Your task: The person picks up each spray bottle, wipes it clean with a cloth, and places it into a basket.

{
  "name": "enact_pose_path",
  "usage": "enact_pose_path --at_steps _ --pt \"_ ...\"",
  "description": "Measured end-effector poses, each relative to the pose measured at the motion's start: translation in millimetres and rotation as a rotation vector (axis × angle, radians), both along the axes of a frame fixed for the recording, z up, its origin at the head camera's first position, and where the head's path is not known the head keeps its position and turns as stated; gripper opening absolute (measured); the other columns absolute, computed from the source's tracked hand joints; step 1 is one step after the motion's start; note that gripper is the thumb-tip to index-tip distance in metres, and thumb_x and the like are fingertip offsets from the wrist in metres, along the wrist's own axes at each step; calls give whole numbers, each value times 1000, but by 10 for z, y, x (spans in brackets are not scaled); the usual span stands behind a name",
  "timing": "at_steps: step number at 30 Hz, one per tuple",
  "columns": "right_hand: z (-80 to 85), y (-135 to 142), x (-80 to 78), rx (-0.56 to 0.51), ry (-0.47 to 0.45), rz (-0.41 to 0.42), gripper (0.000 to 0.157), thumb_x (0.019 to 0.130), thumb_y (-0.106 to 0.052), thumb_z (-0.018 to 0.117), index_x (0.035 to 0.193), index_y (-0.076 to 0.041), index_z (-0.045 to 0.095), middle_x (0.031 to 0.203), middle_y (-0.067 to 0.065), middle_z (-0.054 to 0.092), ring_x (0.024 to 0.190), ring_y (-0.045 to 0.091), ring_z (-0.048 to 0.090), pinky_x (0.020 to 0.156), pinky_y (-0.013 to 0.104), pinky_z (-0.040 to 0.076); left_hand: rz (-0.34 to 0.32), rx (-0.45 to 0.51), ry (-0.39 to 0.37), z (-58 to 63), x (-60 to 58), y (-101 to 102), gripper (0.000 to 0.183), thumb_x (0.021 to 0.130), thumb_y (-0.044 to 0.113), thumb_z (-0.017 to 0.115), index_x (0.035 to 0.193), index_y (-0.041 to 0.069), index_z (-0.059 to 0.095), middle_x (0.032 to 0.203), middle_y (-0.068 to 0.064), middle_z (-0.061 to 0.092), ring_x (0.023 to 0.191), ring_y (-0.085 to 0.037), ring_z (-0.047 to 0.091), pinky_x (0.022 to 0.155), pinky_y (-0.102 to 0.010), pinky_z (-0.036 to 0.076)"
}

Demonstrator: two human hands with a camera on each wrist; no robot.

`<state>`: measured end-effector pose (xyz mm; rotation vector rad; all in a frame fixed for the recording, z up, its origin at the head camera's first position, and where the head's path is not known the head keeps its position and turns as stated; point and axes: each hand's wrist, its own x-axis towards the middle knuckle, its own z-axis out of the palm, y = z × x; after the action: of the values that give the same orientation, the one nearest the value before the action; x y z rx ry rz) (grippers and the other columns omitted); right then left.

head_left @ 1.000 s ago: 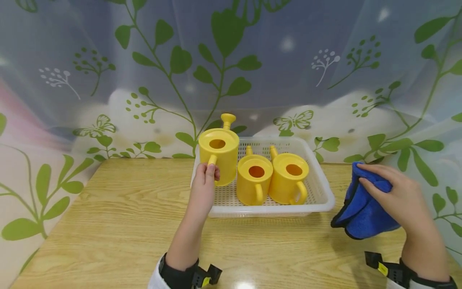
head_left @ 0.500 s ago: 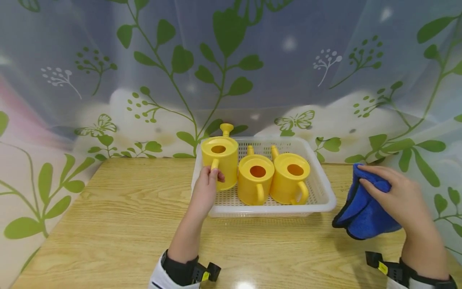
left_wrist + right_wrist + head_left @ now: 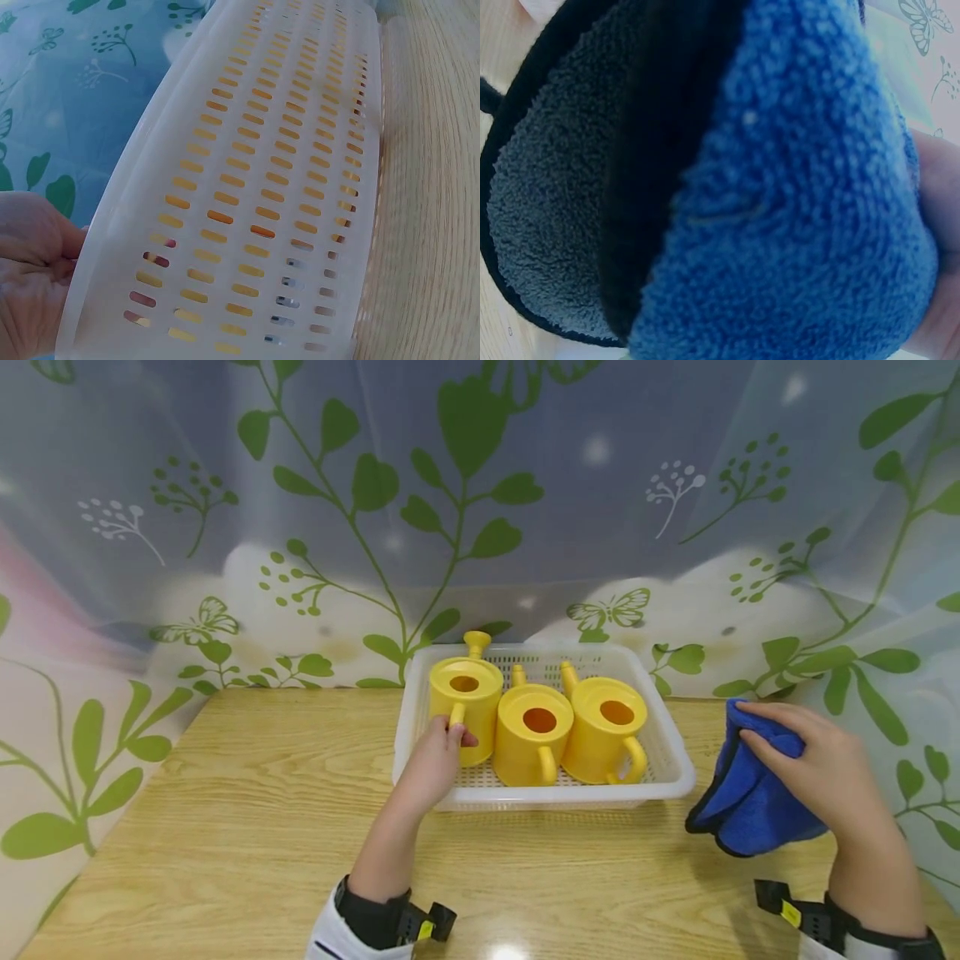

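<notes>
My left hand grips the handle of a yellow watering can at the left end of a white perforated basket. Beside it in the basket stand a middle yellow watering can and a right-hand yellow watering can, handles toward me. In the left wrist view the basket wall hides most of the cans and my fingers. Right of the basket, my right hand pinches a blue cloth with black edging, held above the table. The cloth fills most of the right wrist view.
The basket sits on a wood-grain table. A curtain printed with leaves and butterflies hangs close behind it and along both sides.
My left hand has lowered the left watering can and shifted it right, down into the basket beside the middle one. The right hand with the cloth has barely moved.
</notes>
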<state>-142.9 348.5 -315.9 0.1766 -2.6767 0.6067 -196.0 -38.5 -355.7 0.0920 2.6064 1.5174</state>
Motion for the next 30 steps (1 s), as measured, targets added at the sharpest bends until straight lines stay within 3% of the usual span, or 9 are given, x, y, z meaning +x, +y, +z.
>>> enact_pose_path --at_steps 6,13,21,30 --pt "6 -7 -7 4 -10 -1 37 90 -27 58 123 -11 55 120 29 51 109 48 41 83 65 32 16 -146 6 -9 27 50 25 101 20 29 107 2 45 100 -7 60 69 -18 44 63 -29 39" --pt "1 -10 -10 7 0 11 36 89 -26 59 122 -10 56 119 29 52 108 48 42 83 65 33 41 -404 48 34 104 70 24 100 22 33 97 4 49 75 -6 54 59 -19 47 50 -29 39" --pt "-19 -6 -22 7 0 17 37 89 -26 59 122 -11 56 120 29 51 108 48 43 83 65 33 -28 -450 52 41 120 35 24 99 19 33 94 1 49 74 -7 53 59 -19 47 48 -28 38" --pt "-30 -19 -37 16 -16 14 37 89 -27 60 122 -11 56 120 29 51 109 48 42 83 66 33 -82 -482 -34 62 130 5 22 96 15 38 107 -1 50 85 -6 57 65 -17 49 52 -26 40"
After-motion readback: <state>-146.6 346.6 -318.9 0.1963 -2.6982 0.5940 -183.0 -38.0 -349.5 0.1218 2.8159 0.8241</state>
